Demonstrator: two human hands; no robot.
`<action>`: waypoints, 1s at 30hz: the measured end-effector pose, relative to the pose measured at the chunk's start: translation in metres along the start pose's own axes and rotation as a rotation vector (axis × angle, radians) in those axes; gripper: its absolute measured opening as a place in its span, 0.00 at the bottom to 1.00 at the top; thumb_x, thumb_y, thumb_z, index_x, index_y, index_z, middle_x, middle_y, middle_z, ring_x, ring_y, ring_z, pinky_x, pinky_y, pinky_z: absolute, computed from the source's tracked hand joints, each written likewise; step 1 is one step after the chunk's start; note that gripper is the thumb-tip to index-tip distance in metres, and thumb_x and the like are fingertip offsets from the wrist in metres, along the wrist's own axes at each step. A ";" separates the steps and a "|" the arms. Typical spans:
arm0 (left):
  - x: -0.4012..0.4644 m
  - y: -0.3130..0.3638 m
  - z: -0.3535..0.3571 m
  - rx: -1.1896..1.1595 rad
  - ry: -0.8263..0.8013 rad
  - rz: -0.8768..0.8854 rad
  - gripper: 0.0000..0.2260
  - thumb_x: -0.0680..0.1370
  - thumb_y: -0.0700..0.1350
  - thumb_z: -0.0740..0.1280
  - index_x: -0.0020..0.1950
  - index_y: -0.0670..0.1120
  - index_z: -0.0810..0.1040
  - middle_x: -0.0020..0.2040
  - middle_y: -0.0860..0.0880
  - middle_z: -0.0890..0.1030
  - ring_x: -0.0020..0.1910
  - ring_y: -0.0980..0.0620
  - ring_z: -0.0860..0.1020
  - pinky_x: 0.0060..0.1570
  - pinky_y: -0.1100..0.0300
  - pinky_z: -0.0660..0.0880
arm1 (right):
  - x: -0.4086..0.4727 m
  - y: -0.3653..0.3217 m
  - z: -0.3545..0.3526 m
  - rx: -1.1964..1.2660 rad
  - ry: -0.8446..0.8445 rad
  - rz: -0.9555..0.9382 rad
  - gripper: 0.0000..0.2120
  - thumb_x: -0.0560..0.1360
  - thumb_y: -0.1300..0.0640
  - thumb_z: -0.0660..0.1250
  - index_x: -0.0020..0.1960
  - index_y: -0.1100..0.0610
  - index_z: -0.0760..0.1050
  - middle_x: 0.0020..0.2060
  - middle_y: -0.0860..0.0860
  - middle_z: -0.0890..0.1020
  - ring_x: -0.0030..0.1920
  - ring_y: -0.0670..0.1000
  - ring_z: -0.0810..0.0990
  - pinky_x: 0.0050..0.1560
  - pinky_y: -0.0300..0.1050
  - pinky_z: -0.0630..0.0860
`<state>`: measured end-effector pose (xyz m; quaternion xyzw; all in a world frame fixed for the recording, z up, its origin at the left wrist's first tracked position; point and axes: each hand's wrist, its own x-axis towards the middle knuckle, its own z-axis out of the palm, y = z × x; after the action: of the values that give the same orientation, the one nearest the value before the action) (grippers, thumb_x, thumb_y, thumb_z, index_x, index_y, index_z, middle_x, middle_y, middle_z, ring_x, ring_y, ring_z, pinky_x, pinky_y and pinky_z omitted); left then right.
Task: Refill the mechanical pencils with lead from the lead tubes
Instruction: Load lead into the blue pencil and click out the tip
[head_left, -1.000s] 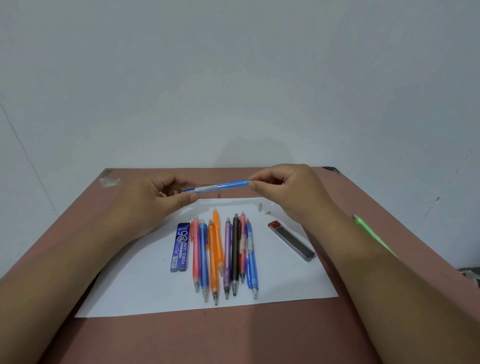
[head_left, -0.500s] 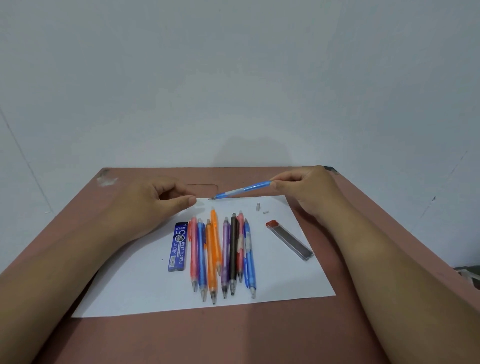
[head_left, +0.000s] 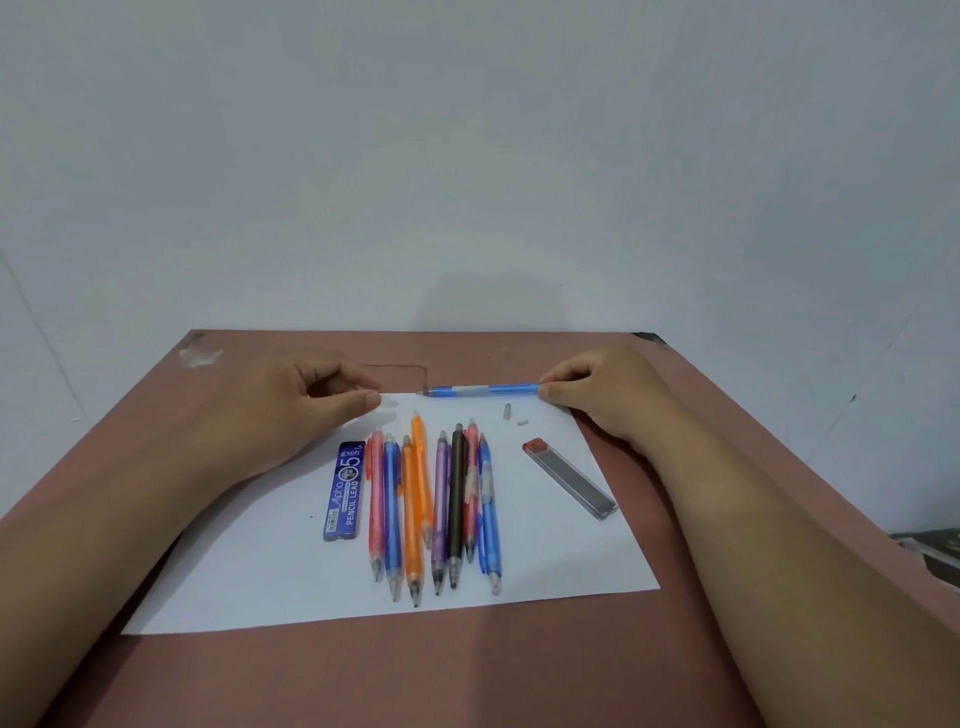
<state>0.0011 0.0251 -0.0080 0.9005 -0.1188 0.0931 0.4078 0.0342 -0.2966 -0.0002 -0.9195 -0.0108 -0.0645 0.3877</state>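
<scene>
My right hand (head_left: 597, 395) pinches the back end of a blue pencil (head_left: 483, 391) between thumb and fingertips, the barrel lying level along the far edge of the white sheet (head_left: 260, 582), tip pointing toward my left hand (head_left: 306, 410). The left hand has hold of nothing: fingers loosely curled, thumb and forefinger near each other but apart from the pencil tip.

I judge the step in hand to be setting this pencil down or readying it for lead. To do it well I should keep the pinch light and the barrel level, so it does not roll into the two small grey pieces (head_left: 514, 415) just nearer me than the barrel, which look like a cap and eraser, though I cannot be sure.

The pencil is translucent blue with a pale band mid-barrel. The other pencils (head_left: 431, 504) lie in a row mid-sheet, between the blue lead tube (head_left: 344, 491) and the clear lead tube (head_left: 571, 478).
</scene>
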 end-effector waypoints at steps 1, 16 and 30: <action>0.000 0.000 0.000 0.005 0.002 -0.001 0.02 0.76 0.55 0.71 0.48 0.60 0.81 0.42 0.68 0.82 0.45 0.70 0.79 0.29 0.73 0.72 | 0.000 0.000 0.000 -0.007 -0.002 0.003 0.03 0.75 0.53 0.74 0.47 0.47 0.87 0.43 0.39 0.85 0.44 0.38 0.81 0.38 0.33 0.71; 0.002 -0.003 0.001 0.005 -0.004 -0.009 0.03 0.76 0.55 0.70 0.50 0.60 0.80 0.41 0.68 0.82 0.44 0.71 0.79 0.28 0.72 0.73 | -0.001 -0.005 -0.004 -0.093 -0.006 -0.033 0.07 0.76 0.53 0.71 0.53 0.45 0.86 0.43 0.34 0.81 0.45 0.34 0.77 0.38 0.28 0.67; 0.001 -0.003 0.000 0.008 0.020 -0.013 0.04 0.76 0.55 0.69 0.49 0.60 0.82 0.41 0.65 0.83 0.45 0.67 0.79 0.37 0.63 0.74 | -0.039 -0.043 -0.028 -0.312 -0.225 -0.122 0.11 0.68 0.44 0.79 0.48 0.43 0.83 0.39 0.39 0.82 0.38 0.35 0.78 0.32 0.26 0.68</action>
<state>0.0030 0.0264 -0.0096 0.9019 -0.1084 0.1001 0.4060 -0.0109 -0.2856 0.0448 -0.9674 -0.0997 0.0145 0.2322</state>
